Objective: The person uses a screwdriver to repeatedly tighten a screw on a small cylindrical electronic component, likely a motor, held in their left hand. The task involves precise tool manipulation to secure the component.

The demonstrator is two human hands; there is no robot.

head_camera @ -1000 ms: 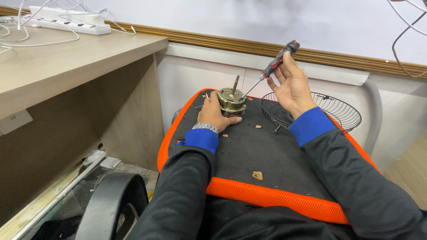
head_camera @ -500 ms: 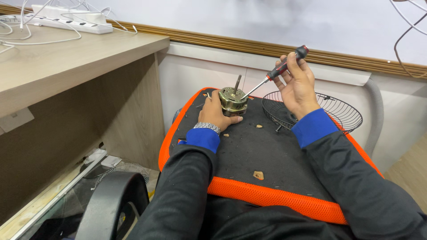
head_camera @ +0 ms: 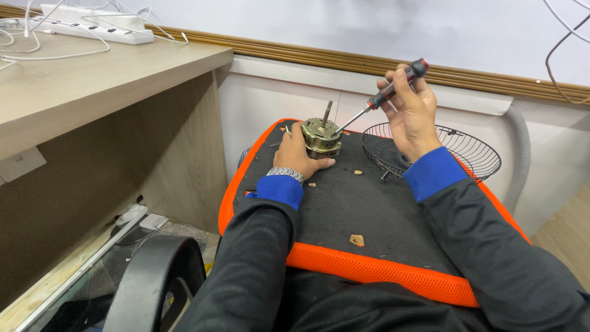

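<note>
There is one camera. It sits on the person's head and looks down and forward, over both dark sleeves with blue cuffs. It is close, so the black seat pad with the orange edge [head_camera: 369, 215] fills the middle. The left hand [head_camera: 298, 154] and the right hand [head_camera: 410, 114] are just ahead of it. The pale wooden worktop [head_camera: 92, 74] runs along the left side. A white wall stands behind.
</note>
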